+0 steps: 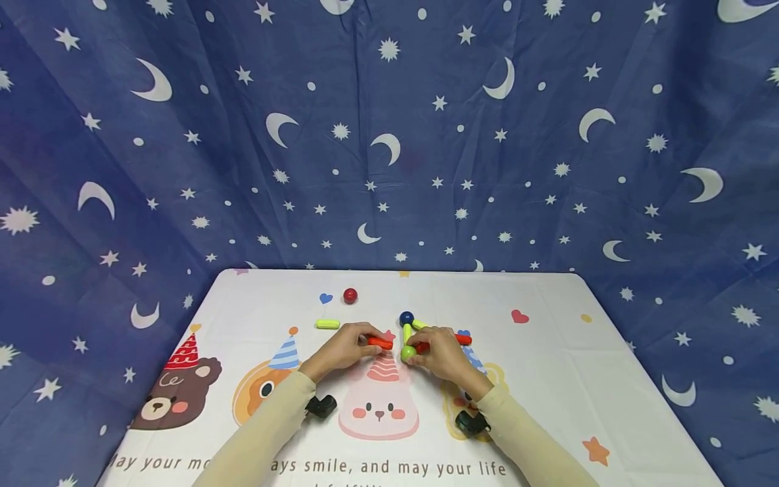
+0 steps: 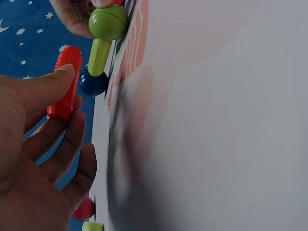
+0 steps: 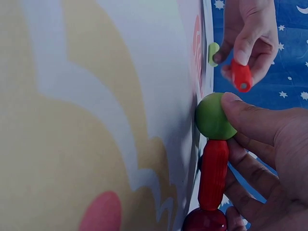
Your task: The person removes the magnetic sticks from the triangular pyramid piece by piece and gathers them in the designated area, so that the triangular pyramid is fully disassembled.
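Pinching a red stick at mid-length, the left hand hovers beside the green ball, which the right hand grips mid-surface; both look light, rigid, smooth plastic.

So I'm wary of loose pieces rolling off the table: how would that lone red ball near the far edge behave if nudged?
The red ball is round and sits free on the flat table, so it would probably roll at a light push. It looks glossy, so perhaps slippery to pinch. It seems hard and solid, unlikely to squash.
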Demonstrator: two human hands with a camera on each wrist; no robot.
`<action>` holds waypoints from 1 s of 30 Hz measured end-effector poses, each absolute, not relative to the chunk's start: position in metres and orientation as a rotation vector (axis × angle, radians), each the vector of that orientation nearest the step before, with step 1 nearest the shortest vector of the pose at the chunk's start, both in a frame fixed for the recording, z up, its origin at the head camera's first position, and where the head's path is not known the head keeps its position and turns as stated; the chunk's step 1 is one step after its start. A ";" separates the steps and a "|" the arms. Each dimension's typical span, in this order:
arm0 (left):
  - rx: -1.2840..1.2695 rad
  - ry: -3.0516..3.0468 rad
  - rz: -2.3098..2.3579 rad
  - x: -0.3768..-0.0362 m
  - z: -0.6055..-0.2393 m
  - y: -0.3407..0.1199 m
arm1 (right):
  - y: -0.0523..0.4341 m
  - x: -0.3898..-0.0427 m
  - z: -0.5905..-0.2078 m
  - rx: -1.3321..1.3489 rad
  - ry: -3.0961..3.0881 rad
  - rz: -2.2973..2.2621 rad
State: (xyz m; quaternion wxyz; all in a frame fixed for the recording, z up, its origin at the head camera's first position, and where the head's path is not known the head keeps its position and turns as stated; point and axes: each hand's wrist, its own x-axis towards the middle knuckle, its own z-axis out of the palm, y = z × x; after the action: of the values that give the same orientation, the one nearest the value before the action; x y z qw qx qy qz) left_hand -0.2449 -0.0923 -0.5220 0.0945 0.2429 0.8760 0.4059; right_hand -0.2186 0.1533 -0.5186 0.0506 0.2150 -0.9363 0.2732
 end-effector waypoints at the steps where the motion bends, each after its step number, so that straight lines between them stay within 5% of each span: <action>1: 0.715 2.608 1.204 -0.244 -0.521 -0.095 | 0.153 -0.219 -0.518 0.647 -2.858 0.829; 30: 0.472 2.834 1.192 -0.243 -0.519 -0.175 | 0.153 -0.217 -0.519 0.650 -2.811 0.846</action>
State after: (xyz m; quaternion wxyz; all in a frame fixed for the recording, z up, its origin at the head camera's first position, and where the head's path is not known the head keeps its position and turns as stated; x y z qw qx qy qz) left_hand -0.2427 -0.1752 -0.5190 0.0154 0.1516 0.9110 0.3833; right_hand -0.2170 0.1527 -0.5187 0.0674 0.2158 -0.9327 0.2808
